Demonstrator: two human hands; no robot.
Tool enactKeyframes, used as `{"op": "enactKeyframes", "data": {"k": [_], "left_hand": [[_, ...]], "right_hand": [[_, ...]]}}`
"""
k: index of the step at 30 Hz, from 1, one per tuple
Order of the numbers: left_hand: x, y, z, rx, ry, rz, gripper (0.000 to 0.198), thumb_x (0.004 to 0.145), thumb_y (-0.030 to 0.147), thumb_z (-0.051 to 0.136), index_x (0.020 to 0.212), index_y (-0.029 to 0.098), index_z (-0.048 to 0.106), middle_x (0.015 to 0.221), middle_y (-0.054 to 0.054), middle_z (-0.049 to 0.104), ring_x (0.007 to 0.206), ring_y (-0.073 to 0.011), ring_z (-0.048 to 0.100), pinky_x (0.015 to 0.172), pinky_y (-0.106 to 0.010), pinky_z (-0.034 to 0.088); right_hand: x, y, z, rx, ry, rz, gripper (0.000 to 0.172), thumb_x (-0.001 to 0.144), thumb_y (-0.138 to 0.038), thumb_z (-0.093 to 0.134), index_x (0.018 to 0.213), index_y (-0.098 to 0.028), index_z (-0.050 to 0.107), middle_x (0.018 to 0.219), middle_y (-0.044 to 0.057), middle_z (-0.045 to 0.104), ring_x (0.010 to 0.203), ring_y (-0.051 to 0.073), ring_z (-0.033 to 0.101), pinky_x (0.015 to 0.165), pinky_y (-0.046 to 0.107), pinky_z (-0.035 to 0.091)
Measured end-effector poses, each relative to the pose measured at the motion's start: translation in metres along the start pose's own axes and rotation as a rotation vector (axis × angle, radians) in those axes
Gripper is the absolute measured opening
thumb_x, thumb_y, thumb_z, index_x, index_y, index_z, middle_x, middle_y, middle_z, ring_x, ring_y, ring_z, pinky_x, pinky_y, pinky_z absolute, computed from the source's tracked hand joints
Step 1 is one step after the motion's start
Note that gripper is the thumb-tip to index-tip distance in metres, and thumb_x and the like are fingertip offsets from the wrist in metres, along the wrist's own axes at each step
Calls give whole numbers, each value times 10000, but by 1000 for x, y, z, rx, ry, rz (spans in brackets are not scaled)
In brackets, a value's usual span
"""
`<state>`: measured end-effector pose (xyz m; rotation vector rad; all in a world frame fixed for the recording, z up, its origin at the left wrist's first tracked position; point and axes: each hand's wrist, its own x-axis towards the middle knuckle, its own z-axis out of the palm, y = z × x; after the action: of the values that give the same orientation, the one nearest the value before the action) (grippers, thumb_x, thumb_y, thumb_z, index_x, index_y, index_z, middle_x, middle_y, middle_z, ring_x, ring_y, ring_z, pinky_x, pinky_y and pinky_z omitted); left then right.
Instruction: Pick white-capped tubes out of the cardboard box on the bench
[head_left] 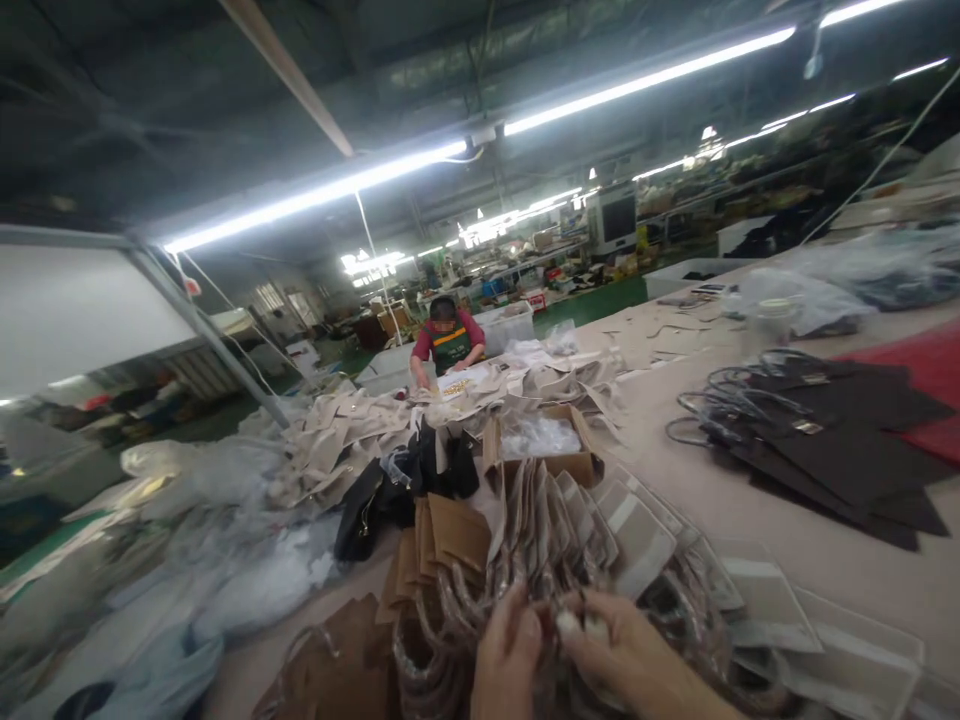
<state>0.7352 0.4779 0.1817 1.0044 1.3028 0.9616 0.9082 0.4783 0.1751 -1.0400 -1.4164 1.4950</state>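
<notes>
My left hand (511,645) and my right hand (611,640) are close together at the lower middle, both with fingers closed in a pinch. They work among the plastic-wrapped handles (454,605) of a row of bags. What sits between the fingers is blurred; something small and white shows at my right fingertips. Just beyond my hands stand beige bags (551,515), packed side by side. To their left are brown bags (454,530), and flatter beige bags (645,535) fan out to the right.
An open cardboard box (491,445) with clear plastic stands behind the bags, beside black bags (364,505). Beige pieces (330,440) are heaped beyond, where a person (450,340) works. Dark bags (832,430) lie right; plastic wrapping (255,580) covers the left.
</notes>
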Motion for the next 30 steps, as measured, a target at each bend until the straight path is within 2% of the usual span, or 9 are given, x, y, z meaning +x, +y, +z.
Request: {"op": "enactKeyframes", "data": {"k": [4,5,7,10,12,15,17,24,30], "left_hand": [[139,60,40,782,-57,510,371,1002,251,410,1304,154,602,1329,-119,637,1251,-232,566,1133,-362,403],[172,73,52,985,-118,627,340,1006,245,415,1267,166,618,1305,-110,643,1233,-236,566,1122,-371,408],[228,85,77,1338,-260,791,274,1012,289,456,1116,170,680,1190,-111,676,1170,-257,589,1086,-390,428],[286,67,103,1615,-431,832,310,1006,351,497,997,140,725,1065,-130,697,1083,-287,624,1033,-430,465],[306,40,107,1623,-378,719,345,998,362,496,992,116,738,1080,-149,693,1071,-304,627,999,-458,496],[312,7,101,1491,-257,557,342,968,358,501,944,128,752,1086,-148,685,1170,-306,574,984,-429,528],[303,-2,97,1455,-276,536,304,940,312,497,914,143,749,1029,-143,685,1241,-302,517,1003,-410,526],[236,-2,100,1614,-397,347,420,891,218,489,1261,72,622,1373,-218,557,1291,-382,447,1131,-641,364],[207,7,109,1570,-592,205,350,823,270,650,1136,120,698,1250,-164,649,1235,-361,523,1120,-574,391]], "right_hand": [[111,-40,-116,-525,190,-192,288,902,-422,470,841,-165,586,774,33,585,729,189,516,664,277,411],[142,-42,-143,-728,223,-207,218,890,-341,453,835,-169,574,798,39,608,757,194,541,693,279,416],[201,-32,-190,-858,258,-189,126,871,-229,464,832,-162,564,791,51,614,757,193,551,686,281,389],[260,12,-235,-991,239,-132,98,822,-98,500,769,-168,542,723,53,596,700,195,551,647,293,345],[273,52,-246,-1075,193,-109,136,786,-38,527,757,-171,541,708,62,608,694,218,575,669,312,348],[263,101,-243,-1163,141,-152,149,793,-16,543,854,-150,567,799,111,647,831,288,622,840,379,369],[248,120,-238,-1227,138,-215,146,819,-32,524,910,-141,561,833,125,646,888,308,623,947,429,340],[190,133,-234,-1137,188,-436,86,891,-116,456,909,-186,502,790,65,616,773,261,581,912,465,318],[144,152,-211,-1035,327,-618,154,863,-68,443,929,-202,483,814,32,552,784,247,527,968,491,289]]}}
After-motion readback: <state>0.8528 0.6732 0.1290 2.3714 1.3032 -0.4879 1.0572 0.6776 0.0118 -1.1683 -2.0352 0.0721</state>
